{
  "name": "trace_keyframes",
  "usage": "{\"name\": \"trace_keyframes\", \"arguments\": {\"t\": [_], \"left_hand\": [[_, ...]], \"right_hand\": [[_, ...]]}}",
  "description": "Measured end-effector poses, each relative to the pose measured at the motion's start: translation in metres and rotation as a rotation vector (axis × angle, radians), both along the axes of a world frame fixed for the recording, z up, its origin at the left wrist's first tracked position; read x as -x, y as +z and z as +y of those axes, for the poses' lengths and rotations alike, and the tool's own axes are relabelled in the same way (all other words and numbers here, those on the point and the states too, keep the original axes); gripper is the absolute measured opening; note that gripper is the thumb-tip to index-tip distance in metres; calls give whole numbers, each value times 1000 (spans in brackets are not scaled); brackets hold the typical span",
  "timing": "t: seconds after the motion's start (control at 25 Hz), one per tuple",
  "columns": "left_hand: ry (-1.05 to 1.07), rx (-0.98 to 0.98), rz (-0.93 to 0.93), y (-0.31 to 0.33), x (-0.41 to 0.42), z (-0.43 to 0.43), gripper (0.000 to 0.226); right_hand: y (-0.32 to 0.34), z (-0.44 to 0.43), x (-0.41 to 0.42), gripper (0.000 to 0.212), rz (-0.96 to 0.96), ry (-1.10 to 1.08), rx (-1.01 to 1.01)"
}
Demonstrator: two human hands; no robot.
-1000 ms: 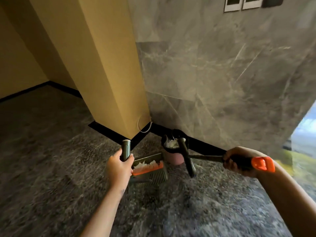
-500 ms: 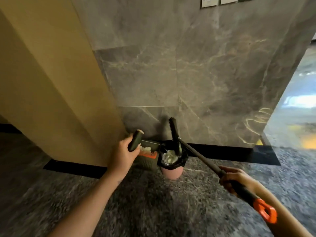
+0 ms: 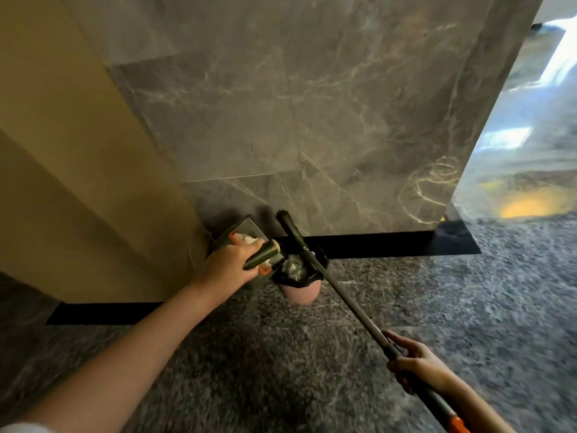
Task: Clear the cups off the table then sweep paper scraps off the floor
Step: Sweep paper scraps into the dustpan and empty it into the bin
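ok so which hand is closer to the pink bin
The left hand, gripping the dustpan handle right beside the pink bin; the right hand holds the broom handle much farther back.

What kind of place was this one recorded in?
Likely an indoor corridor or lobby corner, though which building is unclear: a grey marble-tiled wall, a dark speckled stone floor with black skirting, and a small pink bin at the wall's foot.

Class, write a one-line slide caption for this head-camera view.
Left hand holds a dustpan of paper scraps tilted beside a pink bin; right hand grips the broom.
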State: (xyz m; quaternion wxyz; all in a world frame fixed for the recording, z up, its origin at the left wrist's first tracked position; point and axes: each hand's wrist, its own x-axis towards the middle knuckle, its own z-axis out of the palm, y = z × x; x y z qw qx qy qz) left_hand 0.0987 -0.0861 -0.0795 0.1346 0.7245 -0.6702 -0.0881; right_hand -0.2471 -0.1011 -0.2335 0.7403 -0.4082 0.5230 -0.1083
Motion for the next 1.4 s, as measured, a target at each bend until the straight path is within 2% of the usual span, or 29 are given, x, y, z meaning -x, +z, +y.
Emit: {"name": "trace_keyframes", "arguments": {"t": [0.2, 0.4, 0.56, 0.8, 1.0, 1.16, 1.28, 1.4], "left_hand": [[-315, -222, -228, -10, 21, -9, 59], [-495, -315, -341, -13, 31, -11, 58], [-728, -378, -513, -19, 35, -3, 56], [-617, -342, -417, -23, 14, 2, 55], [-771, -365, -624, -26, 28, 11, 53], [-759, -379, -659, -30, 30, 9, 51], [-837, -406, -766, -36, 34, 24, 55], [-860, -421, -787, -43, 38, 29, 59]], "right_hand": [[-7, 6, 10, 66, -30, -55, -34], [-8, 12, 11, 59, -32, -101, -38], [-13, 21, 17, 66, 173, 1, 12], [-4, 17, 14, 66, 283, 59, 137], [-3, 19, 5, 67, 320, 96, 190], [-7, 19, 4, 67, 328, 75, 193], [-8, 24, 2, 69, 346, 105, 195], [-10, 26, 1, 69, 351, 98, 196]]}}
